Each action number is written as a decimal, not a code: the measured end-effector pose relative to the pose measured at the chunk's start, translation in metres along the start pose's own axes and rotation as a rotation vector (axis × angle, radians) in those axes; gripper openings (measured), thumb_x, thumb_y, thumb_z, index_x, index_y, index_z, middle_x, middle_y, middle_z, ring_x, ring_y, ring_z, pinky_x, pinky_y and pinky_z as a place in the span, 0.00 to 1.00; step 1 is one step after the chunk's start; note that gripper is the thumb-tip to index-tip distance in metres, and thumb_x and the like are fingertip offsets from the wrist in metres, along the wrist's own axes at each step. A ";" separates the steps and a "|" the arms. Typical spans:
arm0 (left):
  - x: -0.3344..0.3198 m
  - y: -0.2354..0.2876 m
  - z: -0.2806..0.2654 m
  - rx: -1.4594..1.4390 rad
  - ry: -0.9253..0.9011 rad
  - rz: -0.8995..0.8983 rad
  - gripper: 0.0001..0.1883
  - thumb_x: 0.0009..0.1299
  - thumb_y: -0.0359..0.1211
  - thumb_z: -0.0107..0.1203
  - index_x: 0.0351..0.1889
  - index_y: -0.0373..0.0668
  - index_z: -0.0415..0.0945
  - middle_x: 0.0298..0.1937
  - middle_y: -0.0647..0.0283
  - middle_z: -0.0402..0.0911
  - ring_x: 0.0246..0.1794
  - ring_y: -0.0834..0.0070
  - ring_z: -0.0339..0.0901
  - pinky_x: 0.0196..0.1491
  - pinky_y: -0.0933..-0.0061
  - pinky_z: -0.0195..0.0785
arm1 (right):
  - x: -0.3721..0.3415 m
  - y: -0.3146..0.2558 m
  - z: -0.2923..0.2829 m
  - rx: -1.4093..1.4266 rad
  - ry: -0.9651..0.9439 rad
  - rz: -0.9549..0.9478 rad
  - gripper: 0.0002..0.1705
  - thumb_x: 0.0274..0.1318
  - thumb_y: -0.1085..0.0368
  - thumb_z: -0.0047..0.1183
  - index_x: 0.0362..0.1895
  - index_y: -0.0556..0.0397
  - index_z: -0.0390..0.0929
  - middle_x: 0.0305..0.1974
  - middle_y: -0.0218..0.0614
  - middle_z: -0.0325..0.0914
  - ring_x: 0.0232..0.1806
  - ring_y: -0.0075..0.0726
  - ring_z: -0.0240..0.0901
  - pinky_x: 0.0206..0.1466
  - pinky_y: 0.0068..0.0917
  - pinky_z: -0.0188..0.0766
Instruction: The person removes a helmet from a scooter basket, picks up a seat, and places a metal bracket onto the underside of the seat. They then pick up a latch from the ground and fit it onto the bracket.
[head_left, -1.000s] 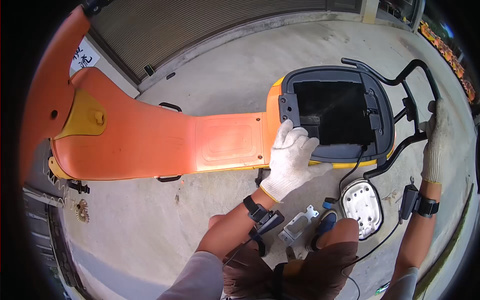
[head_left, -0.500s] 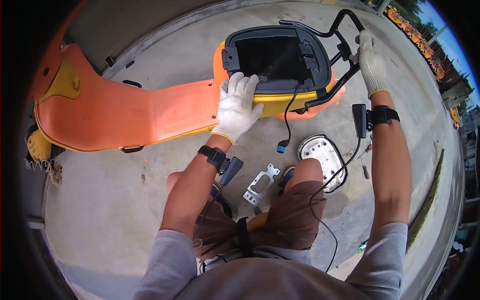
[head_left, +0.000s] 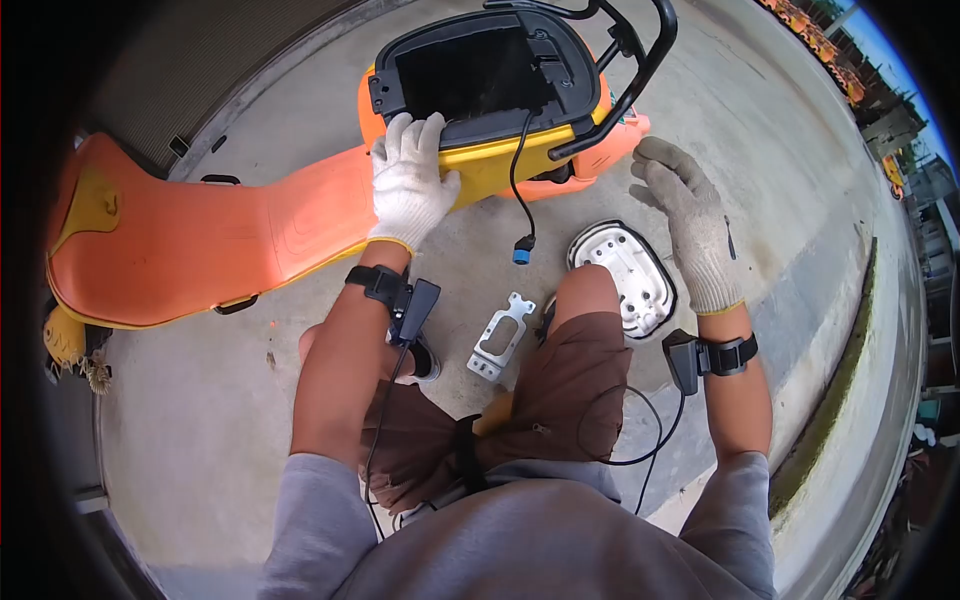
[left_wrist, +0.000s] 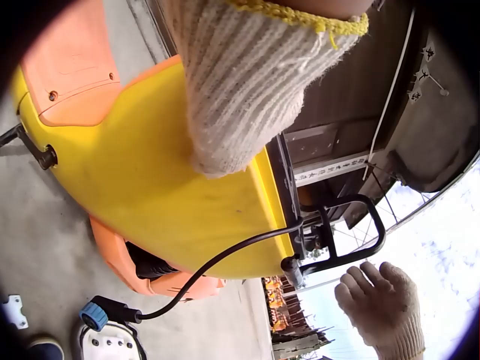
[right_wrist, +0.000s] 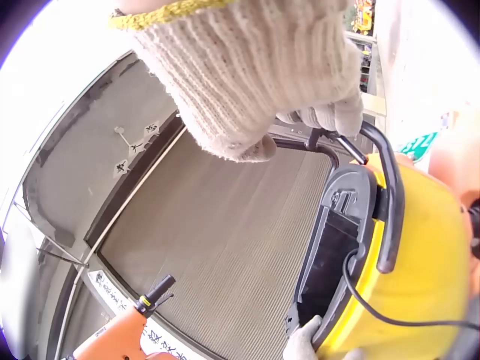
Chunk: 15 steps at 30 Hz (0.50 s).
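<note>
An orange and yellow scooter (head_left: 305, 205) stands in front of me, its dark grey storage opening (head_left: 575, 85) uncovered. My gloved left hand (head_left: 408, 185) rests on the near rim of that opening, fingers straight over the edge and thumb spread aside. My gloved right hand (head_left: 690, 215) is in the air, apart from the black rear rack (head_left: 655, 65), its fingers loosely bent around nothing. From the opening a black cable (head_left: 513, 175) hangs down the yellow side, ending in a blue-ringed connector (head_left: 521, 252). The left wrist view also shows the right hand (left_wrist: 382, 307) below the rack.
On the concrete floor lie a silver metal bracket (head_left: 497, 340) near my feet and an upturned seat (head_left: 635, 275) with a white underside. Camera cables run from both wrists. A shutter wall (head_left: 190, 70) stands behind the scooter, and a low curb (head_left: 825, 390) runs along the right.
My right hand has let go of the rack and come down toward me. The left hand stays at the rim, its fingers straighter than before. The scooter has shifted up and left in view.
</note>
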<state>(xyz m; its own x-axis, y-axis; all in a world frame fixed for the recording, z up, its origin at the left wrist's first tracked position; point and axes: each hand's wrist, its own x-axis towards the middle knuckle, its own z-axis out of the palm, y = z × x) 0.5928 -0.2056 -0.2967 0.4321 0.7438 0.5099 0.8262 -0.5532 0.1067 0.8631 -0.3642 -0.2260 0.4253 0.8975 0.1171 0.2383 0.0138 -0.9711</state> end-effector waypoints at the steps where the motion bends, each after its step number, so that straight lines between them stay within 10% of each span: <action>1: 0.000 0.000 0.002 -0.001 0.000 -0.004 0.38 0.59 0.38 0.62 0.70 0.48 0.61 0.66 0.58 0.68 0.76 0.57 0.52 0.76 0.50 0.43 | -0.022 0.015 -0.012 0.053 -0.069 0.055 0.23 0.64 0.60 0.51 0.59 0.62 0.74 0.49 0.42 0.81 0.48 0.30 0.78 0.54 0.28 0.75; 9: -0.005 -0.005 0.019 -0.101 0.209 0.112 0.39 0.55 0.34 0.64 0.68 0.45 0.65 0.63 0.58 0.69 0.72 0.56 0.57 0.75 0.48 0.45 | -0.222 0.214 -0.099 0.265 0.280 0.867 0.20 0.63 0.60 0.53 0.53 0.62 0.77 0.42 0.38 0.83 0.39 0.31 0.79 0.41 0.27 0.77; 15: -0.010 -0.002 0.026 -0.244 0.306 0.115 0.35 0.57 0.26 0.61 0.67 0.49 0.68 0.67 0.63 0.70 0.73 0.57 0.58 0.75 0.53 0.49 | -0.377 0.307 -0.112 -1.023 -0.216 1.187 0.27 0.52 0.47 0.49 0.47 0.51 0.83 0.52 0.51 0.80 0.55 0.57 0.77 0.58 0.49 0.72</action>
<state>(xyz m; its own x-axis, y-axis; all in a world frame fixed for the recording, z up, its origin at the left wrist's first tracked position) 0.5962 -0.2029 -0.3240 0.3584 0.5462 0.7571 0.6531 -0.7262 0.2147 0.8739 -0.7481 -0.5450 0.6846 0.2254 -0.6932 0.3761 -0.9239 0.0709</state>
